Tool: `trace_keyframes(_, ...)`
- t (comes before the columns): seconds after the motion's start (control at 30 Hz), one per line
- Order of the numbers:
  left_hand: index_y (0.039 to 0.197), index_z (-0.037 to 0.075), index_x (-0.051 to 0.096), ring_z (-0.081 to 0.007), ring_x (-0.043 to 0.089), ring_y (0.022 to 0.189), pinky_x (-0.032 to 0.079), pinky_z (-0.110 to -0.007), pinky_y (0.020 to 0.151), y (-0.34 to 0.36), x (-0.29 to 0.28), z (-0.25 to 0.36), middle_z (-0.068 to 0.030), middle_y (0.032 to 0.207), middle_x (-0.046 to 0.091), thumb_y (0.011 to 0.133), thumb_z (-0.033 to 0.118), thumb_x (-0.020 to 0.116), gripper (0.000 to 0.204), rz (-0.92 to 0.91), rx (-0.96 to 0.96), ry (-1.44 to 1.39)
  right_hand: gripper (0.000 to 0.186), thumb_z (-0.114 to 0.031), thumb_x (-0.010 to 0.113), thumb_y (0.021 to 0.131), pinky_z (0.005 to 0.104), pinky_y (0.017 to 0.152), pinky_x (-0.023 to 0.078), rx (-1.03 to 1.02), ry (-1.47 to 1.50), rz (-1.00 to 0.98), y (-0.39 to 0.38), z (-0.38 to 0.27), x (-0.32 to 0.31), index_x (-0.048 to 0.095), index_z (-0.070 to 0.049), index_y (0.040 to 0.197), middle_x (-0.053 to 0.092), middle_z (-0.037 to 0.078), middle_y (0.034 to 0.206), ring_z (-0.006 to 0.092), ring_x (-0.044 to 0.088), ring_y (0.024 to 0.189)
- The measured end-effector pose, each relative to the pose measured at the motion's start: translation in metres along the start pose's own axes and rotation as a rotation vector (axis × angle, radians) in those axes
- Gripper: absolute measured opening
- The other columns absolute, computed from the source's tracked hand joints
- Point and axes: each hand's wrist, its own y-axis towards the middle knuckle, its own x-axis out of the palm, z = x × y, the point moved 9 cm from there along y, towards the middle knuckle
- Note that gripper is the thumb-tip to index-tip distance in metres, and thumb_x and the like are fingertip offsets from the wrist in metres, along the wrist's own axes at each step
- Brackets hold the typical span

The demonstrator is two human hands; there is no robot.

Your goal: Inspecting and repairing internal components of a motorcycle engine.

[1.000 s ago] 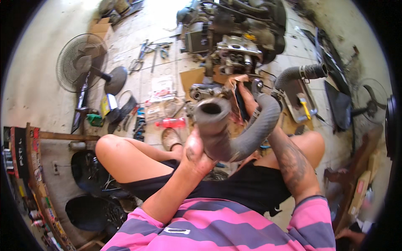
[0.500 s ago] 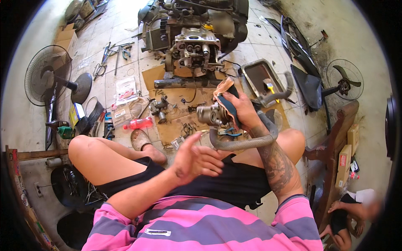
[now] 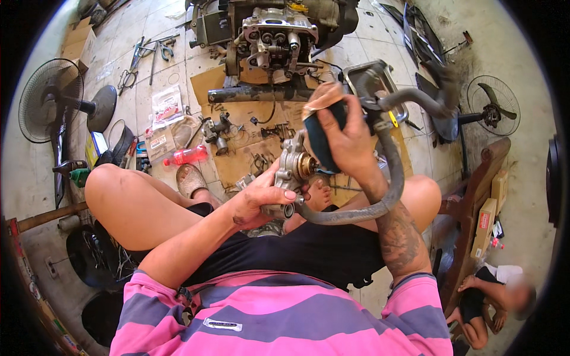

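My left hand point(image 3: 261, 197) is wrapped round a metal water-pump-like housing point(image 3: 291, 166) from its left side, thumb on top. The housing shows a round brass-coloured opening that faces right. In my right hand point(image 3: 355, 148) is a folded rag point(image 3: 325, 139), dark teal with an orange part, held close to that opening. A thick dark rubber hose point(image 3: 356, 216) runs from the housing's lower end and curves up past my right wrist. Another bent hose point(image 3: 415, 98) extends to the right of my right hand, blurred. How the hoses join up there is partly hidden.
A partly stripped engine point(image 3: 276, 41) stands ahead on a metal bar point(image 3: 249, 95) over cardboard point(image 3: 208, 107) with loose parts. A metal tray point(image 3: 356, 74) lies to the right. Fans stand on both sides, one point(image 3: 50, 104) at left. A red bottle point(image 3: 186, 155) lies near my foot.
My left hand has gone from open and free to gripping the housing. The housing has turned so its round opening faces the rag; the right hand and hose have shifted right and up.
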Motion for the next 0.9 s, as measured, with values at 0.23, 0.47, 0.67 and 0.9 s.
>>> trace_keyframes(0.23, 0.16, 0.01, 0.007, -0.0182, 0.054, 0.118, 0.045, -0.033, 0.099, -0.001, -0.003, 0.006, -0.0088, 0.14, 0.048, 0.082, 0.006, 0.073, 0.103, -0.028, 0.007, -0.034, 0.044, -0.033, 0.055, 0.105, 0.0347, 0.085, 0.049, 0.205, 0.054, -0.222, -0.03, 0.017, 0.004, 0.047, 0.001, 0.133, 0.067, 0.017, 0.11, 0.0218, 0.064, 0.099)
trace_keyframes(0.47, 0.16, 0.018, 0.012, -0.0269, 0.062, 0.108, 0.057, -0.042, 0.084, 0.003, -0.005, -0.005, -0.0149, 0.125, 0.056, 0.077, 0.013, 0.071, 0.102, -0.049, -0.061, -0.039, 0.031, -0.016, 0.057, 0.104, 0.0274, 0.073, 0.051, 0.162, 0.062, -0.128, -0.027, -0.007, -0.018, 0.047, 0.004, 0.124, 0.07, 0.016, 0.101, 0.0147, 0.066, 0.088)
trace_keyframes(0.67, 0.159, 0.009, 0.011, -0.0205, 0.056, 0.117, 0.044, -0.036, 0.103, 0.006, -0.003, -0.001, -0.0085, 0.128, 0.056, 0.081, 0.005, 0.072, 0.099, -0.058, -0.072, -0.219, 0.046, -0.016, 0.066, 0.095, 0.0331, 0.084, 0.05, -0.158, 0.156, -0.332, -0.027, -0.031, -0.003, 0.048, 0.0, 0.135, 0.06, 0.017, 0.112, 0.0215, 0.062, 0.098)
trace_keyframes(0.9, 0.149, 0.009, 0.032, -0.015, 0.054, 0.113, 0.046, -0.029, 0.095, 0.006, -0.009, 0.001, -0.0034, 0.122, 0.055, 0.084, 0.006, 0.075, 0.078, -0.051, -0.059, -0.026, 0.06, -0.017, 0.082, 0.074, 0.0449, 0.076, 0.056, -0.441, -0.187, -0.59, -0.054, -0.048, 0.027, 0.06, -0.018, 0.129, 0.053, 0.02, 0.115, 0.041, 0.065, 0.091)
